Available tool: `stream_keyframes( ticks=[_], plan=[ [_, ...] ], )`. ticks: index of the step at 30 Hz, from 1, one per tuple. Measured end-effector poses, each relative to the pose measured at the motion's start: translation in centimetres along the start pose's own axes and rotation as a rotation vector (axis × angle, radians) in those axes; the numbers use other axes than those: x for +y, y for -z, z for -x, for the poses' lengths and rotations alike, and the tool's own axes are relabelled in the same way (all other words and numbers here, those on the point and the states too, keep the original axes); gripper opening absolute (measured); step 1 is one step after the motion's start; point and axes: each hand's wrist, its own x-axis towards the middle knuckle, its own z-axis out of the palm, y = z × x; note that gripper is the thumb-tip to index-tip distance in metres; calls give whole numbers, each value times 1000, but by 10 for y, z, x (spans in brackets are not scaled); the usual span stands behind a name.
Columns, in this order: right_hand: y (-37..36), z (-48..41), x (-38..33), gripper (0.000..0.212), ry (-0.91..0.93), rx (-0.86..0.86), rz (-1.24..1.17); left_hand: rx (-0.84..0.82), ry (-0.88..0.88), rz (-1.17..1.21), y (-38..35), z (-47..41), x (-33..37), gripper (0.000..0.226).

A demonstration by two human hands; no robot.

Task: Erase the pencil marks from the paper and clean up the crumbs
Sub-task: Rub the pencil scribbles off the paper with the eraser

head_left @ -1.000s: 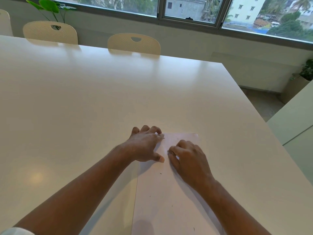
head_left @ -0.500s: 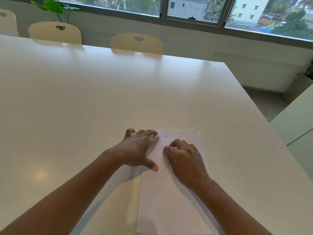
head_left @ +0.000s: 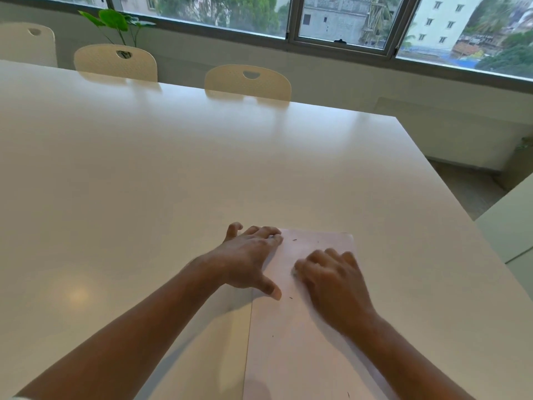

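Sheet of white paper (head_left: 288, 356) lies under splayed left hand (head_left: 245, 262); blurred right hand (head_left: 331, 282) curls on it, grip untellable.

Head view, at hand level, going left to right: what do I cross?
table → left hand → bare strip of paper → right hand → neighbouring table
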Motion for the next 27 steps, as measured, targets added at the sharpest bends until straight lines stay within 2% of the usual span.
stream_keyframes(
  ticks=[3,4,5,9,11,13,15,17,22,24,27],
  plan=[
    [-4,-20,26,10,-259,47,57,2,-4,7,0,1,-1,125],
    [-4,-24,25,11,-292,39,54,0,-4,8,0,1,-1,126],
    [-5,-24,17,9,-276,31,60,-2,-4,7,0,0,-1,126],
    [-1,0,-34,12,3,-23,-10,-14,-6,-1,-1,-2,-3,129],
    [-2,-2,-21,21,-55,14,8,-14,-10,9,-1,-2,-3,126],
    [-7,-12,6,24,-220,77,94,-18,-14,19,-1,-1,-3,123],
    [-5,-21,23,24,-330,54,100,-17,-13,19,-1,-1,-3,122],
    [-4,-22,15,22,-318,47,76,-18,-9,18,-1,-1,-3,123],
    [0,-6,-18,24,-131,-9,2,-31,-9,14,-2,-2,-4,126],
    [-4,-14,6,25,-245,52,68,-27,-15,17,-1,-2,-4,122],
    [-2,-29,35,24,-404,30,90,-42,-12,22,-1,-2,-2,118]
  ],
)
